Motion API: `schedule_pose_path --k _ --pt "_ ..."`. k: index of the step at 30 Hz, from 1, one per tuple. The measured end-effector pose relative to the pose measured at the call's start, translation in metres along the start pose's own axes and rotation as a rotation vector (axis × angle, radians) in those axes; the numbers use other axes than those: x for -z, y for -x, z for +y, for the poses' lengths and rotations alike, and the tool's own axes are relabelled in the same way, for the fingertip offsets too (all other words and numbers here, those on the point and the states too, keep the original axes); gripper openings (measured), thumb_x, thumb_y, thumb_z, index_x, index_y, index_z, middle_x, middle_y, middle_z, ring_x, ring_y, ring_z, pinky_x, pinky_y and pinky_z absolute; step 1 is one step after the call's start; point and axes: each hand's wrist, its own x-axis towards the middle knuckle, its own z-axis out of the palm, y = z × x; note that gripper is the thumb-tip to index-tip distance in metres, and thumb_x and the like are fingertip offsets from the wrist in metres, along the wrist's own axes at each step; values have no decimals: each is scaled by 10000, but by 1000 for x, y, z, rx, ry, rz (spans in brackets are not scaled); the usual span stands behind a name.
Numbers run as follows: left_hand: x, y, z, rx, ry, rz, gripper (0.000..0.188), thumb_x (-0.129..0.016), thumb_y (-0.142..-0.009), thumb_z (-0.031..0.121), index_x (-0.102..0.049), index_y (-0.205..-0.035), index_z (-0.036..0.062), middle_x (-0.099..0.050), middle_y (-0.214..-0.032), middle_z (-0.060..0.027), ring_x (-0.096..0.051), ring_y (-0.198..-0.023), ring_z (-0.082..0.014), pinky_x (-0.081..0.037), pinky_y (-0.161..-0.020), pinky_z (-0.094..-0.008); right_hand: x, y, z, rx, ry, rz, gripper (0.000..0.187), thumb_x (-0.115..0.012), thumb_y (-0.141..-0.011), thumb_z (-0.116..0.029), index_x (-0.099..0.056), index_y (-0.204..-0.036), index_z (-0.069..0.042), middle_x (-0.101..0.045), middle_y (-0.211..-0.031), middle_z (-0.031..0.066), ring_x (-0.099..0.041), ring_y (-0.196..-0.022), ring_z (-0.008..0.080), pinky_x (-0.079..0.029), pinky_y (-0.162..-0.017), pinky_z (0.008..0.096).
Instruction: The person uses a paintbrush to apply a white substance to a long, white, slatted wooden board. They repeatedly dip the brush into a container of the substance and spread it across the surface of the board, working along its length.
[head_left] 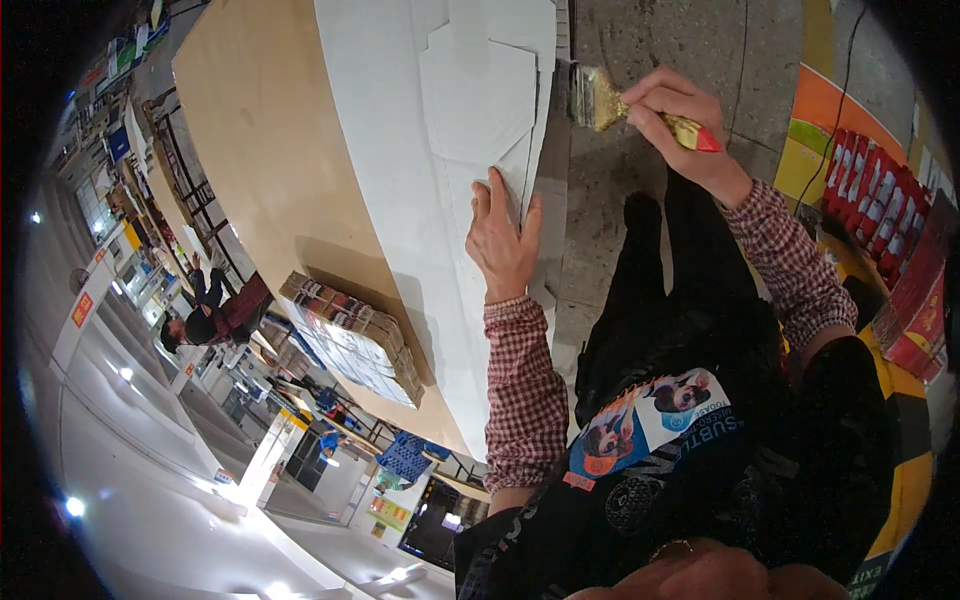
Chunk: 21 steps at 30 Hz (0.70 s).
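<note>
White flat card blanks [475, 95] with cut corners lie overlapping on a long white sheet on the table. My left hand [505, 235] rests on them, fingers apart, its fingertips touching the top blank near its lower edge. To the right, my right hand [680, 125] grips a flat paintbrush [603, 100] by its gold, red-tipped handle. The brush points left, its dark bristles close to the right edge of the blanks. Whether the bristles touch that edge I cannot tell.
On the tan tabletop [260, 130] sits a bundle of stacked printed card [355, 335]. Red packages [875, 205] stand at the right, by a yellow-and-black striped edge [910, 430]. Concrete floor [750, 40] shows beyond the brush. Another person [210, 320] is farther off at left.
</note>
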Motion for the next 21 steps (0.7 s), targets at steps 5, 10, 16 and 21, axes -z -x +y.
schedule_pose_path --k 5,10,16,21 --pt "-27 8 4 48 -192 82 871 -722 -799 442 -350 -1458 11 -368 -1420 -363 -405 -1289 -527 -470 -965 -506 2 22 -18 -50 -47 -6 87 -625 -913 -56 -674 -904 15 -632 -872 62 -605 -718 105 -495 -601 237" --pt "-76 40 10 178 -240 225 1158 -856 -655 457 -204 -1523 54 -163 -1524 -336 -194 -1402 -517 -314 -1090 -557 12 47 -31 -142 19 23 114 -613 -926 -74 -672 -903 21 -630 -877 60 -624 -742 102 -510 -619 235" --pt "-57 72 -29 82 -195 100 1072 -759 -751 513 -186 -1525 43 -132 -1526 -352 -164 -1392 -557 -279 -1096 -582 4 58 -33 -81 3 24 125 -602 -935 -86 -669 -916 18 -631 -886 65 -628 -745 109 -516 -637 238" --pt "-21 64 -41 -2 -45 -22 863 -690 -837 433 -303 -1483 11 -322 -1440 -384 -332 -1324 -560 -386 -1042 -526 -4 48 -21 74 27 25 101 -612 -931 -75 -673 -961 0 -635 -913 65 -615 -746 118 -512 -643 244"
